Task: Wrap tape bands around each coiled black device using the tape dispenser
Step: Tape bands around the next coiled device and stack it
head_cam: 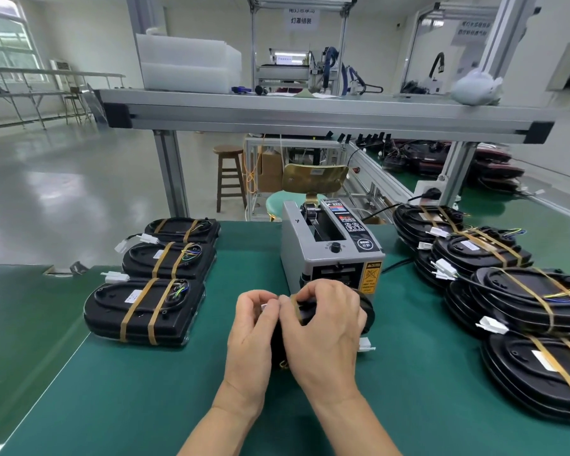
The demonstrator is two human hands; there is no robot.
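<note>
One black device [366,311] is in work, near-centre on the green mat [145,406], just in front of the tape dispenser [329,251] and mostly hidden under both hands. The left hand [254,334] has its fingers curled tight on the device's left end, thumb + forefinger nipping sth small and pale at the top; can't tell what. The right hand [323,334] lies over the body w/ fingers curled, pinching an amber tape strip [296,309] down against the shell. A white connector [366,345] pokes out on the right, at the near edge.

Handling, my guess: the shell is hard moulded plastic, stiff, prob. light enough for one hand, and smooth, so it may slip if held by fingertips only. The coiled cord looks springy and will want to unwind, so keep it pressed flat while the band goes round. The tape is thin, floppy and sticks to itself: hold it by the end only and keep it taut. Best hold = across the short sides of the body, clear of the thin coloured wires and the connector, which look breakable.

Count: 1 dispenser. 3 finished bundles [142,311] in a row on the left, near to far, 2 amber bands each; the nearest looks like 2 shells stacked. In the right pile [527,301], at least 4 banded units on top, more beneath, exact no. can't tell. Plus the 1 under the hands.
</note>
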